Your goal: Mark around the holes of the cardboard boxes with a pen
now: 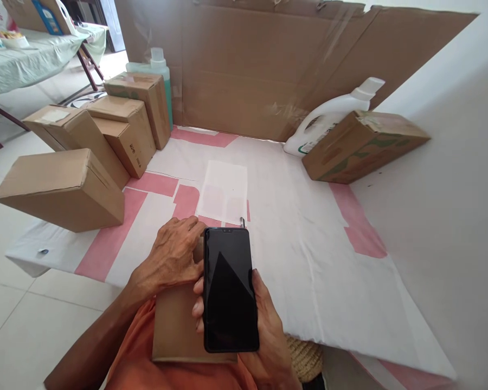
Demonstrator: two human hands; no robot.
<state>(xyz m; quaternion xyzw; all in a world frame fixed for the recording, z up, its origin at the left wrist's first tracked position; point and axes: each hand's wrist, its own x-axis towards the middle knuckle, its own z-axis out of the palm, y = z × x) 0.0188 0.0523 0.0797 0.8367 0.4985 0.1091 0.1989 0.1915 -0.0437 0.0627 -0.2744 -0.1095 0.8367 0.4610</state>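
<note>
A black smartphone (pixel 231 292), its screen dark with a reflection across it, is upright in my right hand (pixel 268 325). My fingers wrap round its left edge and the thumb lies along its right edge. Below the phone, a brown cardboard box (pixel 177 325) rests against my orange clothing at the table's front edge. My left hand (pixel 179 252) lies over the far end of that box, fingers bent around it; the phone hides part of the box. Just beyond the phone, the tip of a pen (pixel 242 221) shows by a white sheet of paper (pixel 224 189).
Several cardboard boxes (pixel 61 184) stand along the table's left side, with a bottle of green liquid (pixel 167 89) behind them. At the back right, a white jug (pixel 329 116) stands behind another box (pixel 361 149). A tall cardboard panel (pixel 236 70) closes the back; a wall (pixel 455 216) borders the right.
</note>
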